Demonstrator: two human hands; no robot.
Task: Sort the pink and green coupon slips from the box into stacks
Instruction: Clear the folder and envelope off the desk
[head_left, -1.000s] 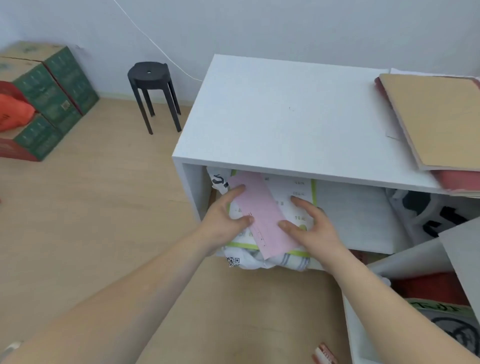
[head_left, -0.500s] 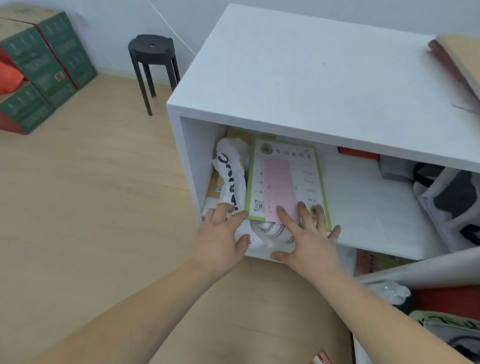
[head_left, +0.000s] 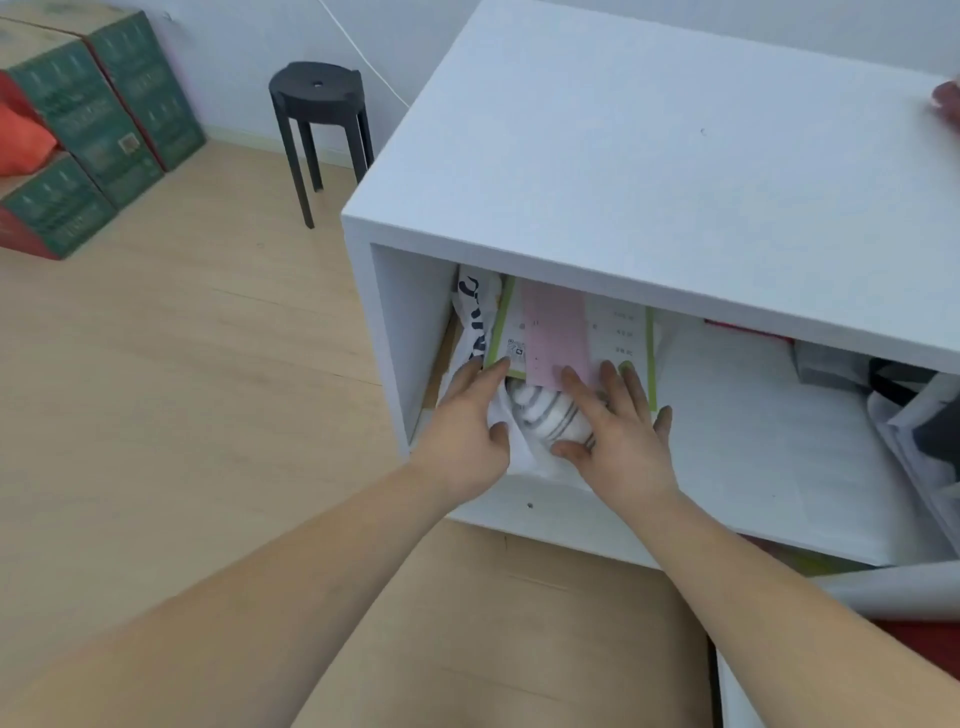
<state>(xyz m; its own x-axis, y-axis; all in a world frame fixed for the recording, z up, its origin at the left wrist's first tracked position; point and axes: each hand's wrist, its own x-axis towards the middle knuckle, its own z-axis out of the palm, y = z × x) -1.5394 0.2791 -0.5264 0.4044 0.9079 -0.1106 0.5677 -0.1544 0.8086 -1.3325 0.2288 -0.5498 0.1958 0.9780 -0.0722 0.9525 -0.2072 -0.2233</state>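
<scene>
Far left, green cartons stand stacked on the wooden floor against the wall, with a black stool to their right, both much where they stood half a second ago. Next comes the white cabinet, whose open shelf holds the task's things at its left end. The left hand, which lay on the plastic bag at the shelf's edge a moment ago, now reaches further in, its straight, relaxed fingers touching the near left corner of the green-edged sheet and gripping nothing. The pink slip lies lengthwise on that sheet as before, but the far ends of both now run out of sight beneath the cabinet top. The sheet rests on a bagged striped cloth, with a white bag with black print just to its left. The right hand stays flat with fingers spread wide, fingertips pressing the near end of the pink slip and the sheet, thumb against the striped cloth, holding nothing. Further right, the shelf carries white foam sheeting and dark items, too blurred to name.
</scene>
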